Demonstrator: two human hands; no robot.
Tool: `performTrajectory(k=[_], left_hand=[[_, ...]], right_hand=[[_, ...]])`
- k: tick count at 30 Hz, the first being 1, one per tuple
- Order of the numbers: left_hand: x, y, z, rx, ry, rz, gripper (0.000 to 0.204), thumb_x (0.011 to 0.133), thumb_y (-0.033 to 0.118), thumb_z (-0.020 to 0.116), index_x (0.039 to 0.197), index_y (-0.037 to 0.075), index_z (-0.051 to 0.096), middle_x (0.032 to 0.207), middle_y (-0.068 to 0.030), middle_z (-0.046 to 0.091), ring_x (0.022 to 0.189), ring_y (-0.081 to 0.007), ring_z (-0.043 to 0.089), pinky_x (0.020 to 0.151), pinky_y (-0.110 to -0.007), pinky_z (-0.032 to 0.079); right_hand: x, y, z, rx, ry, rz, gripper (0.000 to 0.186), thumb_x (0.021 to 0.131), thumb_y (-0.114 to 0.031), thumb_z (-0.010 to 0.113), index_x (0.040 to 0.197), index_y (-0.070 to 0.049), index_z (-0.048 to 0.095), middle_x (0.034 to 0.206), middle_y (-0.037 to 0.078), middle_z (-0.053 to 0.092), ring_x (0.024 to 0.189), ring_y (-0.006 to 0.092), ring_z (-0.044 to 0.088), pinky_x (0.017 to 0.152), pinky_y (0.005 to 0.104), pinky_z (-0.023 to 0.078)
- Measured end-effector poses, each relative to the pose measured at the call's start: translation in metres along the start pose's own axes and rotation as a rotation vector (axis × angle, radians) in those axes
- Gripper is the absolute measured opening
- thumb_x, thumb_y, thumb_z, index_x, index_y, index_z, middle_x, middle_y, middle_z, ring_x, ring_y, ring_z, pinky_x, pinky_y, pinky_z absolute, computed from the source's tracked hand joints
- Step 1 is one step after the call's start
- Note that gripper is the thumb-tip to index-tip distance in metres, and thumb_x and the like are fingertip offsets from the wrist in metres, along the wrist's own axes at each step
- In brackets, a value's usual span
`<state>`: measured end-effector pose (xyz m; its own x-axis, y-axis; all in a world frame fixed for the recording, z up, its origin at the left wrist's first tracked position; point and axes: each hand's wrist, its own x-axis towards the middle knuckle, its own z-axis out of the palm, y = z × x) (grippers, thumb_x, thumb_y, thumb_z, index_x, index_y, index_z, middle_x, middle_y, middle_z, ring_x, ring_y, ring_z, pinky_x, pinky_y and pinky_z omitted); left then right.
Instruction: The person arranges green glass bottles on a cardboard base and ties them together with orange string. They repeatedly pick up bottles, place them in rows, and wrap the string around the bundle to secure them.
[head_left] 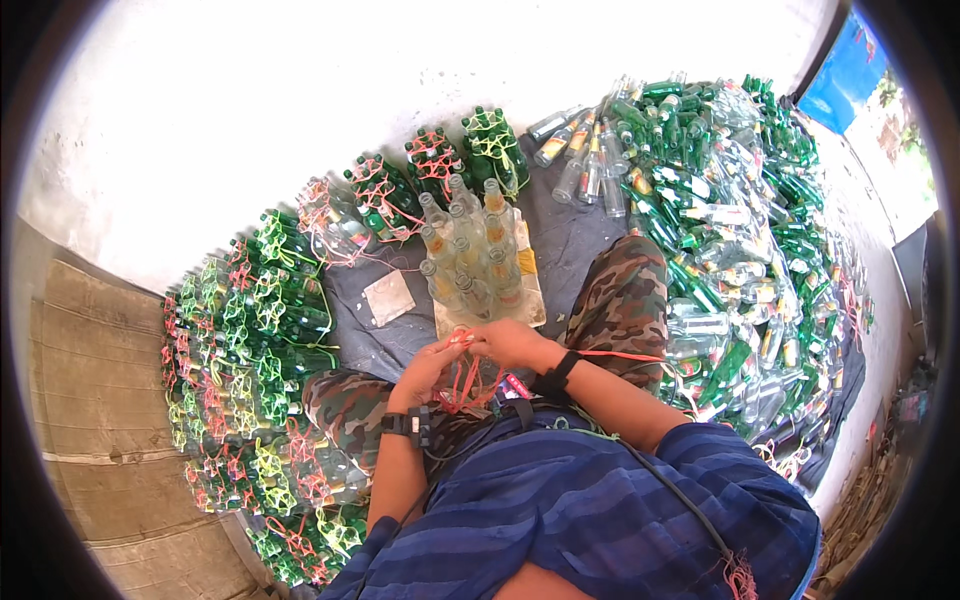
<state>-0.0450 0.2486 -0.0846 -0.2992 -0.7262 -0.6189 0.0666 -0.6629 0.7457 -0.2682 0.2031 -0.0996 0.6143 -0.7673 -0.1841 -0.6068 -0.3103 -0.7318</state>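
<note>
Head view, looking down: both hands meet over the lap, just below the near edge of a group of upright clear glass bottles (470, 265) standing on a flat pale board (530, 305). Left hand (425, 372) and right hand (508, 343) both have fingers closed on thin red plastic string (462, 375), which loops and hangs between them; the string sits at the near edge of the dark grey ground sheet (575, 240).

Progress, judged from the layout: many bundles of green glass bottles netted in red and yellow string (250, 350) are stacked along the sheet's left edge and far edge, so a lot looks done. Clear group looks untied as yet. Big loose heap of green and clear bottles (730, 230) at the right edge looks still to do.

Surface: dark sheet on the ground, a small pale square card (388, 297) lying on it. Pale wall behind, wooden boards (90, 400) at left, blue tarp (845, 90) far right.
</note>
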Motion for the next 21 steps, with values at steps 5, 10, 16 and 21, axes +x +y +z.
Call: performTrajectory(k=[5, 10, 16, 21], left_hand=[[0.006, -0.007, -0.021, -0.018, 0.241, 0.142, 0.02, 0.103, 0.028, 0.066, 0.096, 0.01, 0.063, 0.059, 0.0104, 0.038, 0.043, -0.0031, 0.031, 0.041, -0.024, 0.023], [0.018, -0.011, -0.04, -0.156, 0.522, 0.238, 0.016, 0.104, 0.026, 0.063, 0.096, 0.011, 0.062, 0.06, 0.009, 0.04, 0.042, -0.0035, 0.034, 0.039, -0.024, 0.024], [0.028, -0.031, -0.073, -0.348, 0.735, 0.441, 0.012, 0.103, 0.016, 0.061, 0.106, 0.008, 0.069, 0.068, 0.0089, 0.05, 0.049, -0.0032, 0.04, 0.043, -0.024, 0.029], [0.031, -0.032, -0.078, -0.377, 0.872, 0.509, 0.013, 0.104, 0.014, 0.06, 0.109, 0.006, 0.069, 0.076, 0.0066, 0.056, 0.058, -0.0039, 0.043, 0.051, -0.025, 0.033]], right_hand=[[-0.004, 0.001, -0.024, 0.015, 0.059, 0.096, 0.036, 0.103, -0.04, 0.057, 0.106, -0.007, 0.07, 0.098, 0.019, 0.072, 0.094, 0.0434, 0.067, 0.081, 0.0491, 0.053], [-0.008, 0.016, -0.036, -0.03, 0.143, 0.064, 0.037, 0.102, -0.04, 0.059, 0.096, -0.005, 0.068, 0.093, 0.022, 0.07, 0.092, 0.0444, 0.067, 0.08, 0.0511, 0.053], [-0.025, 0.027, -0.081, -0.089, 0.15, -0.017, 0.035, 0.101, -0.036, 0.06, 0.097, -0.003, 0.068, 0.094, 0.023, 0.069, 0.091, 0.0436, 0.066, 0.078, 0.0484, 0.052], [-0.05, 0.032, -0.136, -0.127, 0.256, 0.104, 0.034, 0.098, -0.032, 0.062, 0.09, 0.001, 0.066, 0.088, 0.024, 0.067, 0.088, 0.0463, 0.064, 0.076, 0.0519, 0.051]])
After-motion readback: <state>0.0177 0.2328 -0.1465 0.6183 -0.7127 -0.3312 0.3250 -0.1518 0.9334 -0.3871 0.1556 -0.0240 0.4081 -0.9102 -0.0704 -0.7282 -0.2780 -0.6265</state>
